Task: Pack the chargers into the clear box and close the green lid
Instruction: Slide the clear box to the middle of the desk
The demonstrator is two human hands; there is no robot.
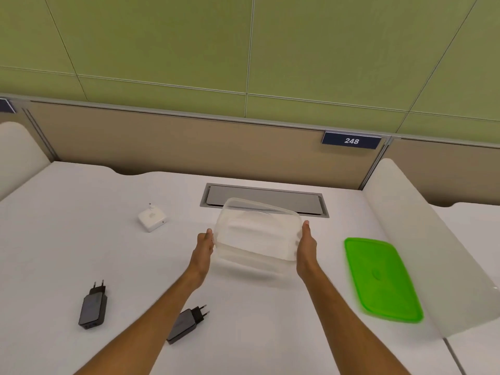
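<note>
The clear box (257, 234) is at the middle of the white desk, held between both hands and tilted so its opening faces me; nothing is in it. My left hand (203, 247) grips its left end and my right hand (307, 246) grips its right end. The green lid (381, 278) lies flat on the desk to the right. A white charger (152, 218) sits at the back left. Two dark chargers lie near me: one (93, 307) at the left, another (186, 322) beside my left forearm.
A grey cable hatch (270, 196) is set into the desk (81, 253) just behind the box. White curved dividers (422, 234) stand at the right and far left. A tan partition with a "248" sign (351, 141) closes the back.
</note>
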